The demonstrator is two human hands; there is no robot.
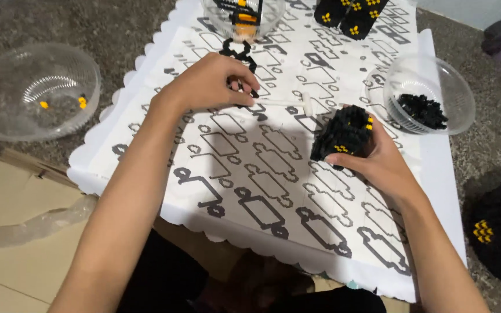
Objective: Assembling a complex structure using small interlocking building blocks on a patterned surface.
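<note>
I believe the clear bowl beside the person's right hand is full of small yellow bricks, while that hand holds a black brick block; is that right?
Not quite. In the head view the clear bowl beside the right hand holds small black bricks, not yellow ones. The rest stands: that hand holds the black brick block, which has a few yellow spots.

A black block model (343, 134) with yellow studs — tilted, in mid-air — and a thin white tool (288, 103) lying on the printed sheet (250, 174).
</note>
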